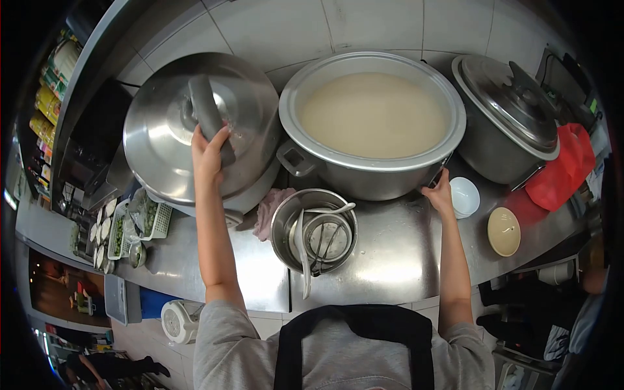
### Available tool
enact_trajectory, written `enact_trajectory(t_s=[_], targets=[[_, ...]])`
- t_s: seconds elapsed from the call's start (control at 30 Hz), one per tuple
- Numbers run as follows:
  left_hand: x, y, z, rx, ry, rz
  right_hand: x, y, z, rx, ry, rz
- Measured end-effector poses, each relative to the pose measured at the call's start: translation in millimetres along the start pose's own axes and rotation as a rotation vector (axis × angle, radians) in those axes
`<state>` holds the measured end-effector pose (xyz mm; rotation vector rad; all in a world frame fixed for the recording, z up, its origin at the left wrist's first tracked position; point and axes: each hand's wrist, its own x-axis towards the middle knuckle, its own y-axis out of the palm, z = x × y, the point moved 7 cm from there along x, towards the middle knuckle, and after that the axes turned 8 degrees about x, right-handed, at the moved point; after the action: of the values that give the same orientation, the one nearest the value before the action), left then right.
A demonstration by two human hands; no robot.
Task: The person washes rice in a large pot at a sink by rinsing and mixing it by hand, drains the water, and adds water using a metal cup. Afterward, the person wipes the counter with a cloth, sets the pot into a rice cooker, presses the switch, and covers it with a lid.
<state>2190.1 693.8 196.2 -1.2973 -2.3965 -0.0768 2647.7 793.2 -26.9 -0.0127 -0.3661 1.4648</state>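
My left hand is wrapped around the dark handle of a large round steel lid. The lid covers a big pot at the left; whether it rests fully on the rim I cannot tell. In the middle stands a large uncovered pot, nearly full of a pale, cloudy liquid. My right hand is closed at that pot's right side handle, its fingertips partly hidden. Below the pots, a steel bowl holds white ladles, a smaller metal container and dark-handled utensils.
A lidded pot and a red cloth or bag are at the right. Near my right hand are a white bowl and a cream bowl. Baskets of greens stand left; a pink cloth lies beside the steel bowl.
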Motion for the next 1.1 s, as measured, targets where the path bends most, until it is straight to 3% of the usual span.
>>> enact_trajectory(t_s=[0.13, 0.2, 0.37, 0.47, 0.53, 0.67, 0.83, 0.87, 1.03, 1.1], targets=[[8, -49, -2, -0.204, -0.129, 0.078, 11, 4, -20, 0.238, -0.026, 0.031], [12, -78, -32, -0.154, -0.046, -0.002, 12, 6, -17, 0.25, 0.073, 0.036], [20, -102, -79, -0.288, 0.004, 0.038, 11, 3, -5, 0.027, 0.067, 0.01], [22, -87, -80, -0.549, -0.142, 0.18, -5, 10, 10, -0.188, 0.205, 0.048], [24, -60, -78, -0.725, -0.25, 0.322, -11, 16, 23, -0.267, -0.036, -0.019], [25, 9, -83, -0.884, -0.32, 0.48, -27, 34, 30, -0.199, -0.1, -0.043], [30, 97, -84, -0.916, -0.398, 0.48, -41, 44, 45, -0.395, -0.039, -0.039], [31, 115, -85, -0.914, -0.405, 0.511, -44, 45, 48, -0.329, 0.02, 0.04], [53, 197, -64, -0.86, -0.488, 0.546, -46, 42, 45, -0.277, -0.093, -0.005], [60, 228, -56, -0.842, -0.524, 0.552, -44, 43, 35, -0.305, -0.046, 0.006]])
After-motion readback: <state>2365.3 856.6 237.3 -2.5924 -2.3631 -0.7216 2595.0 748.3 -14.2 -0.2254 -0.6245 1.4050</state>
